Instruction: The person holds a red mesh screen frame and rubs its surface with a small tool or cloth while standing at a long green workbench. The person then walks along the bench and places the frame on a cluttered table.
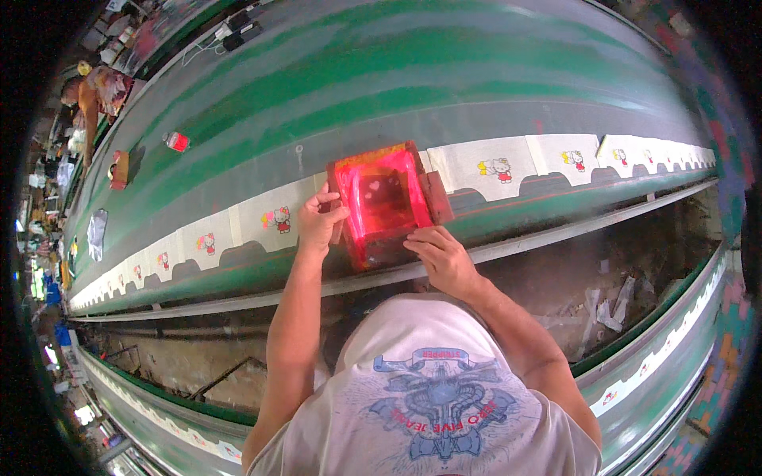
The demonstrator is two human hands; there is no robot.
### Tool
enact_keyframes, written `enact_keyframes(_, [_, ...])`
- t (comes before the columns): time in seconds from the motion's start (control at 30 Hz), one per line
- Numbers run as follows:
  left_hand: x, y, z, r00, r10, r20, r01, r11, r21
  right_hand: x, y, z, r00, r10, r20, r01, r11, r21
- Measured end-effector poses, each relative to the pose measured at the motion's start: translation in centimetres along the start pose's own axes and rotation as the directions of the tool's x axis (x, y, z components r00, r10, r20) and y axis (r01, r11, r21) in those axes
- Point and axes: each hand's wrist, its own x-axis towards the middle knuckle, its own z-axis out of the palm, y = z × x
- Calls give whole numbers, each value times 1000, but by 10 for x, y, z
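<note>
A small screen-printing frame [386, 198] with a glossy red face lies over the row of pale fabric pieces [476, 159] on the long green table. Pale hearts show through its darker middle. My left hand [317, 226] is closed at the frame's left edge, thumb and fingers pinched on it. At the lower right corner, my right hand [444, 258] has its fingers bent over the near edge. Each fabric piece in sight carries a printed cartoon cat in red with yellow; whatever lies directly under the frame is hidden.
A bottle with a red label [176, 142], a small reddish block [119, 170] and a crumpled pale cloth [97, 235] sit on the table's left part. Another person [103, 91] is at the far left edge. Behind me runs a second green table [651, 412] with similar pieces.
</note>
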Motion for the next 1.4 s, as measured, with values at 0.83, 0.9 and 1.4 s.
enact_keyframes(0.83, [8,-13,3,997,81,20,-81,996,33,131,34,-13,861,80,502,103,940,-326])
enact_keyframes(0.9, [13,-20,2,989,144,20,-145,981,125,145,55,-2,910,28,415,143,916,-376])
enact_keyframes(1.4, [-5,6,13,998,65,-15,-61,980,191,70,7,14,933,10,359,156,890,-429])
